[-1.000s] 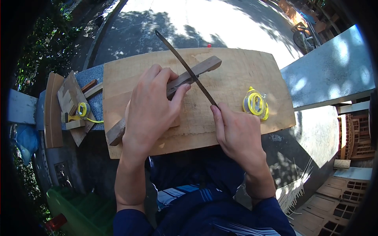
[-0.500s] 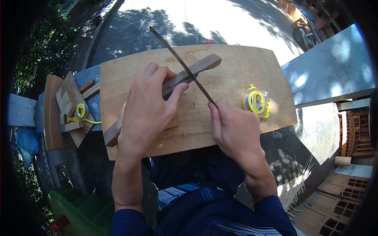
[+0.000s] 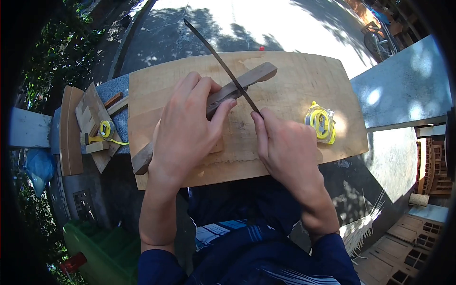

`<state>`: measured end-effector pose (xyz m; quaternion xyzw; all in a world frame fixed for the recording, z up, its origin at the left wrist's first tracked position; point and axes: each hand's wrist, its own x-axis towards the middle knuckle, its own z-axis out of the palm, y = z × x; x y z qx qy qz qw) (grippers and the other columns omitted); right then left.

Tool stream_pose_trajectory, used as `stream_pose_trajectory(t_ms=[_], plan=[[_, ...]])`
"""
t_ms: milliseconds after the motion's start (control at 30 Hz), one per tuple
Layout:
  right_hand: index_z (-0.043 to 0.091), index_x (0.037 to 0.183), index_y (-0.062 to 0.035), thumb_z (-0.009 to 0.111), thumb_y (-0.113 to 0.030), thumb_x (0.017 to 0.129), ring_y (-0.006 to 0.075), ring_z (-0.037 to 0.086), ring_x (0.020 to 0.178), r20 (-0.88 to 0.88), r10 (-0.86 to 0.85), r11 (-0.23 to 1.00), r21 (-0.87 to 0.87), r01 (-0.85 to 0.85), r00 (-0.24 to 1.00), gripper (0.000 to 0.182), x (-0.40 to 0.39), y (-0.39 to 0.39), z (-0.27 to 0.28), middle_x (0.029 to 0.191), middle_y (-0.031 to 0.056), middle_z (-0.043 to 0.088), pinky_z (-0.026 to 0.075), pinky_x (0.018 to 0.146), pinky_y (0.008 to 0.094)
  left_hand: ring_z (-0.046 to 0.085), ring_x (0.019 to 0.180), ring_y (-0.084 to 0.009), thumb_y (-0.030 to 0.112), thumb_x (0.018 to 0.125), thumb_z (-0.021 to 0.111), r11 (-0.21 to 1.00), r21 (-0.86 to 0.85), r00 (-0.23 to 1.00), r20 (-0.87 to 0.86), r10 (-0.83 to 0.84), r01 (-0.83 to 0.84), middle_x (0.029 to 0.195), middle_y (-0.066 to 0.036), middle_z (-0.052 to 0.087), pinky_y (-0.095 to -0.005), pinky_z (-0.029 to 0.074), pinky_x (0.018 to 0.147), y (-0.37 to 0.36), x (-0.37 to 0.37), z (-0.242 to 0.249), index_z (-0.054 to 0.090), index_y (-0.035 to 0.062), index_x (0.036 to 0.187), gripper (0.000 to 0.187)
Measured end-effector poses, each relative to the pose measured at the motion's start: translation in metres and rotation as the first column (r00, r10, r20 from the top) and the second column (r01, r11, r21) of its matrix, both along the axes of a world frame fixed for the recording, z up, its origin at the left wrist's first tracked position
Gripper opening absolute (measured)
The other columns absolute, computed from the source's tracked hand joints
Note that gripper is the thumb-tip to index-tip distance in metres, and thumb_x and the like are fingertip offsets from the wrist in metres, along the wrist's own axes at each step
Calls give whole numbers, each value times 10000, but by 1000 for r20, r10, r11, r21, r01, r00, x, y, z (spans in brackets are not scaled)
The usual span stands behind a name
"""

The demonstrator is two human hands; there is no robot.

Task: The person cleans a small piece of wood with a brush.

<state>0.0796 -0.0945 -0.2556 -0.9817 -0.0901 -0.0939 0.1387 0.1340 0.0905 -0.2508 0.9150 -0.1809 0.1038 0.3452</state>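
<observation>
My left hand (image 3: 183, 128) is closed around a long piece of brown wood (image 3: 259, 74), which lies slanted over a broad wooden board. The wood's near end shows below my left wrist, its far end points up to the right, and my palm covers its middle. In my right hand (image 3: 289, 147), thumb and fingers grip the near end of a long, thin, dark file (image 3: 209, 47). The file crosses the wood just beyond my left thumb and appears to touch it. Right of my right hand, a yellow and clear tape measure (image 3: 321, 124) rests on the board (image 3: 285, 76).
At left, a speckled stone surface (image 3: 119, 86) holds wood offcuts (image 3: 90, 118), a curved wooden piece (image 3: 71, 130) and another yellow tape measure (image 3: 106, 129). A pale blue ledge (image 3: 403, 85) runs along the right. A green plastic object (image 3: 95, 251) stands at lower left.
My right hand has pushed the file forward and slightly left across the wood. My left hand still holds the wood in place. The whole view has shifted slightly.
</observation>
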Motion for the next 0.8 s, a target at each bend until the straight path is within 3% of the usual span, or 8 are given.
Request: stream_pose_trajectory(t_ms=[300, 400, 500, 667, 800], plan=[[614, 863, -88, 562, -272, 1070, 364, 646, 527, -91, -16, 997, 73, 23, 996, 282, -32, -11, 5, 582, 130, 630, 456, 485, 461, 645, 894, -376, 161, 939, 759, 999, 29, 999, 30, 26, -27, 983, -169, 622, -455, 503, 797, 0, -4, 1, 651, -27, 1033, 237], [613, 873, -85, 587, -249, 1058, 347, 645, 527, 22, -10, 1000, -6, 10, 1000, 249, 1, 3, 0, 583, 121, 627, 450, 481, 453, 638, 927, -376, 185, 950, 744, 998, 56, 1000, 24, 4, -5, 1001, -165, 615, -462, 509, 814, -6, -5, 2, 649, -15, 1035, 237], [612, 880, -83, 593, -244, 1054, 346, 641, 521, 6, -28, 999, -33, 29, 1000, 238, 6, 10, 3, 574, 120, 621, 448, 480, 450, 635, 999, -360, 233, 964, 724, 994, 107, 999, -15, 31, -29, 1032, -153, 604, -464, 531, 856, -4, -4, 6, 650, 4, 1022, 248], [611, 848, -86, 573, -266, 1061, 367, 632, 505, -67, -17, 995, 95, 24, 998, 282, -38, -13, -2, 566, 127, 617, 450, 472, 457, 623, 931, -383, 178, 956, 739, 998, 28, 997, -39, 65, -64, 1003, -165, 596, -478, 484, 815, -4, -7, 5, 640, -18, 1086, 255], [614, 832, -84, 574, -271, 1062, 368, 633, 504, -48, -24, 998, 65, 27, 999, 299, -13, -2, 2, 570, 133, 617, 456, 467, 461, 632, 1012, -343, 240, 971, 715, 991, 129, 999, 37, 14, -18, 1034, -147, 594, -464, 535, 848, -3, -7, 5, 647, 4, 1047, 257]])
